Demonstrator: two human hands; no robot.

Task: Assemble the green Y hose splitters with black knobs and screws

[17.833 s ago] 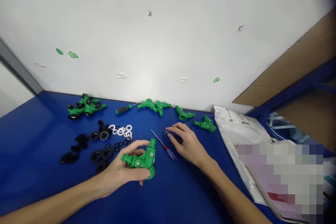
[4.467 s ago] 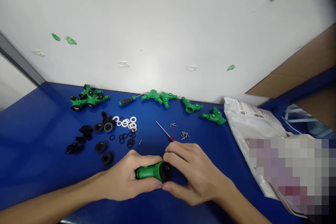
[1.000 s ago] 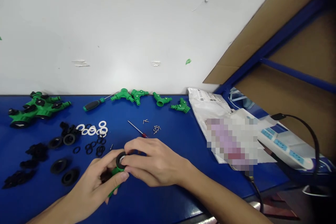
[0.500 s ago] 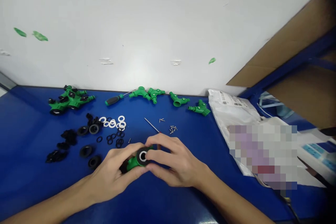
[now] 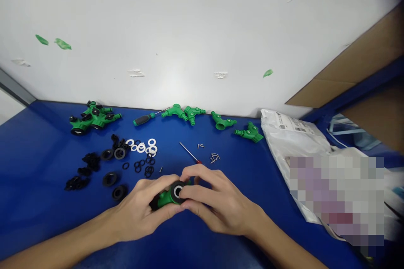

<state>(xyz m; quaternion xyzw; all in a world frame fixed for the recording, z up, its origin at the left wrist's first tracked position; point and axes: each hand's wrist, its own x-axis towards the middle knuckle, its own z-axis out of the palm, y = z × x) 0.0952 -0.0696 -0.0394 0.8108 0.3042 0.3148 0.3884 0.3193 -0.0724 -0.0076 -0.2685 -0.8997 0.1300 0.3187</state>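
Both hands meet over a green plastic hose splitter (image 5: 165,199) in the lower middle of the head view. Its black collar (image 5: 173,193) faces up, with a white washer (image 5: 176,191) visible inside the opening. My left hand (image 5: 143,208) is closed around the splitter's body, thumb in front and fingers behind. My right hand (image 5: 221,201) grips the collar's right side, and one fingertip presses at the washer. The fingers cover part of the collar and the splitter's far side. Just beyond the right hand lies a thin screwdriver with a red handle (image 5: 198,162), partly hidden.
Several white washers (image 5: 141,148), black O-rings (image 5: 138,167) and black collars (image 5: 110,179) lie to the left. Green splitters (image 5: 220,121) line the wall; more, with black valves (image 5: 96,118), are far left. Small screws (image 5: 214,157) lie right of centre, before a plastic bag (image 5: 274,134).
The camera view has shifted, so the whole scene sits slightly further right. Both hands keep their hold on the splitter, and the right fingertip stays at the washer.
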